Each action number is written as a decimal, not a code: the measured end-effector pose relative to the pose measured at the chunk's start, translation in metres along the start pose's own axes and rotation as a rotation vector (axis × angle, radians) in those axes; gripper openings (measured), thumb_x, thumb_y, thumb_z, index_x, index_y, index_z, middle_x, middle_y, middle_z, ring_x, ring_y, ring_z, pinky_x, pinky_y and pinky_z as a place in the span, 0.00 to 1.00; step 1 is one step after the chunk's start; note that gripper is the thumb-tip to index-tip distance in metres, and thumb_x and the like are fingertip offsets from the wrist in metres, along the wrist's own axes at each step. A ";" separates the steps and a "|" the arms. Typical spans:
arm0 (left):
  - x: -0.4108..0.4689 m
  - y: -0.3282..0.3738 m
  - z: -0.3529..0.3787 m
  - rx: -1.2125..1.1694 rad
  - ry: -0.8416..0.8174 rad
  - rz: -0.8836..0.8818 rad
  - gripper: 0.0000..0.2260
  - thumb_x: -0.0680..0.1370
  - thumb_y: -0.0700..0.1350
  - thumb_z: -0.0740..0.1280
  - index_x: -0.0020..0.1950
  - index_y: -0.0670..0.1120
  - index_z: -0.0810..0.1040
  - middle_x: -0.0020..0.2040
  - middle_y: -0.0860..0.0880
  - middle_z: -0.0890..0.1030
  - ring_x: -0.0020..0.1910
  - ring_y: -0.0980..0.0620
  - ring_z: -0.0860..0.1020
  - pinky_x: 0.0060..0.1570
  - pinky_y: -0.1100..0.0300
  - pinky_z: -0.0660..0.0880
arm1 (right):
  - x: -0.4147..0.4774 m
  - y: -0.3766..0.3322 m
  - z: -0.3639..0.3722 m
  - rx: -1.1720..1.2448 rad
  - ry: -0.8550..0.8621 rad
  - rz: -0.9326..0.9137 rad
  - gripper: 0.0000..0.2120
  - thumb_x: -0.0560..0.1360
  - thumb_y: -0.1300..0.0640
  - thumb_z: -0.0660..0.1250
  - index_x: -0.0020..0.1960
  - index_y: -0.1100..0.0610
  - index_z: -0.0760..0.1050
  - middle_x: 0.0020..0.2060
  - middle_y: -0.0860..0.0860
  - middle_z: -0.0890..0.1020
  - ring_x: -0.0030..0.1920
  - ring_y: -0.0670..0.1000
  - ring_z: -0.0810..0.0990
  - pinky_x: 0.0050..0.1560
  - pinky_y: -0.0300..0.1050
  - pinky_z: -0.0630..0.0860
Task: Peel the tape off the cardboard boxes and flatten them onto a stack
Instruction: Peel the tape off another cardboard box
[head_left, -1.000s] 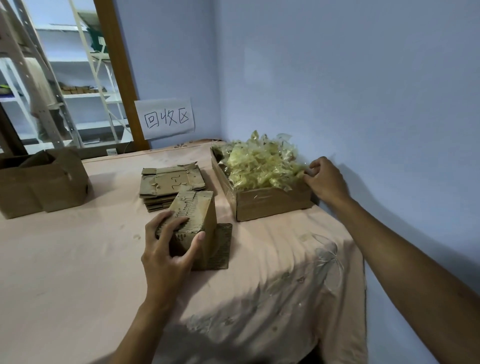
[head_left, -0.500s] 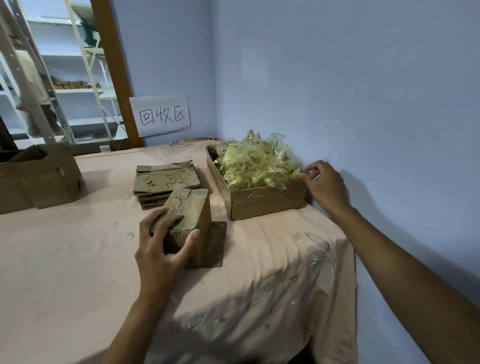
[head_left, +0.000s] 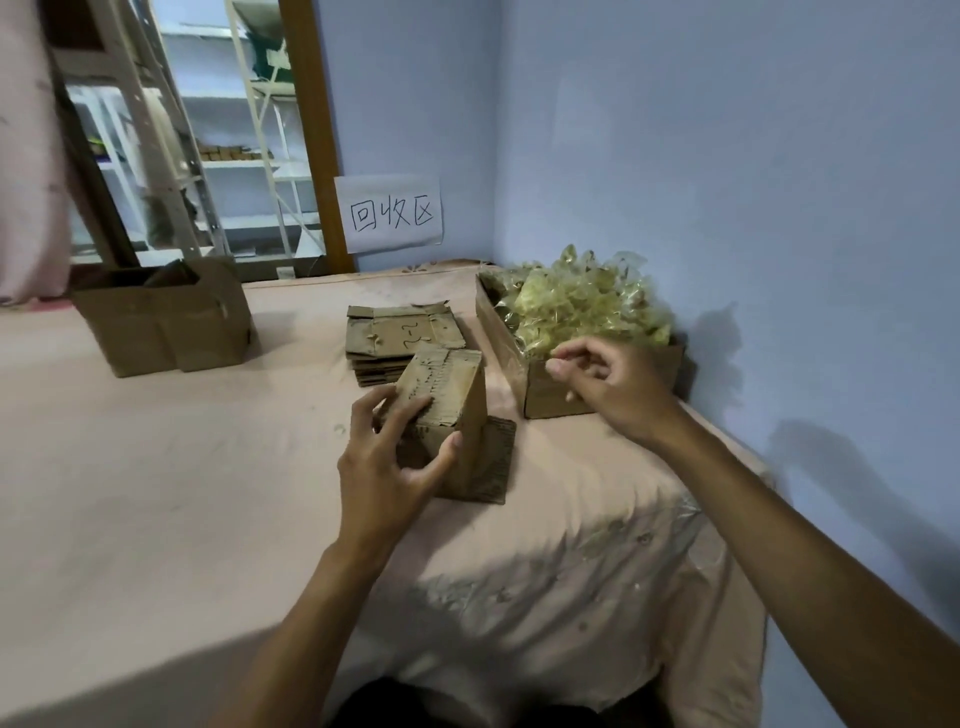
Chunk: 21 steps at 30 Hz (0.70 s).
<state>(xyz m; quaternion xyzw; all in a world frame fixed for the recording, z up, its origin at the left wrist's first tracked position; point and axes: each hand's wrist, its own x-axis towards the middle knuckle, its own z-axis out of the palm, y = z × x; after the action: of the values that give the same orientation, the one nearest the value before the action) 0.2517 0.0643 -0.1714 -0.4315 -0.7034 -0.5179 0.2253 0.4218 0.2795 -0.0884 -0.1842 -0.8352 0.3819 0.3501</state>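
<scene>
A small brown cardboard box (head_left: 457, 395) stands upright on the pink-covered table (head_left: 156, 493), one flap lying flat at its right base. My left hand (head_left: 387, 457) grips it from the near side, fingers over the top and thumb on the front face. Just behind it lies a stack of flattened boxes (head_left: 402, 338). My right hand (head_left: 608, 384) hovers in front of the low cardboard tray (head_left: 540, 400), fingers loosely curled and holding nothing that I can see. The tray is heaped with crumpled yellowish tape (head_left: 576, 306).
A larger open cardboard box (head_left: 166, 322) stands at the back left of the table. A paper sign with handwritten characters (head_left: 389, 213) hangs on the blue wall. The wall runs close along the table's right edge. White shelving shows through the doorway behind.
My right hand has left the far right corner of the tape tray and moved left and nearer, now over its front edge. My left hand keeps its hold on the small box.
</scene>
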 end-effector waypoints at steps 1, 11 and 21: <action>0.003 -0.001 -0.003 0.008 -0.010 0.010 0.24 0.73 0.62 0.72 0.62 0.48 0.84 0.68 0.48 0.74 0.63 0.51 0.79 0.54 0.54 0.81 | -0.002 -0.004 0.010 0.005 -0.037 0.004 0.11 0.76 0.46 0.73 0.55 0.50 0.83 0.44 0.47 0.85 0.41 0.51 0.84 0.50 0.56 0.84; 0.010 -0.019 -0.072 -0.003 -0.103 0.032 0.22 0.74 0.58 0.68 0.64 0.48 0.83 0.70 0.50 0.74 0.63 0.54 0.77 0.56 0.60 0.78 | -0.006 -0.024 0.090 0.010 -0.252 0.153 0.32 0.79 0.45 0.70 0.79 0.51 0.64 0.70 0.44 0.73 0.63 0.47 0.78 0.60 0.46 0.76; 0.009 -0.077 -0.149 -0.007 -0.225 -0.038 0.24 0.75 0.58 0.63 0.70 0.53 0.77 0.75 0.51 0.67 0.68 0.55 0.71 0.64 0.56 0.75 | -0.007 -0.064 0.175 0.178 -0.326 0.122 0.11 0.81 0.47 0.69 0.62 0.48 0.80 0.54 0.43 0.85 0.55 0.40 0.82 0.51 0.36 0.74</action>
<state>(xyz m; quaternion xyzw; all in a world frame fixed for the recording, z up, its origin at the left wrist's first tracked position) 0.1628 -0.0771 -0.1522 -0.4745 -0.7305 -0.4726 0.1335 0.2971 0.1458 -0.1236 -0.1383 -0.8311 0.4996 0.2015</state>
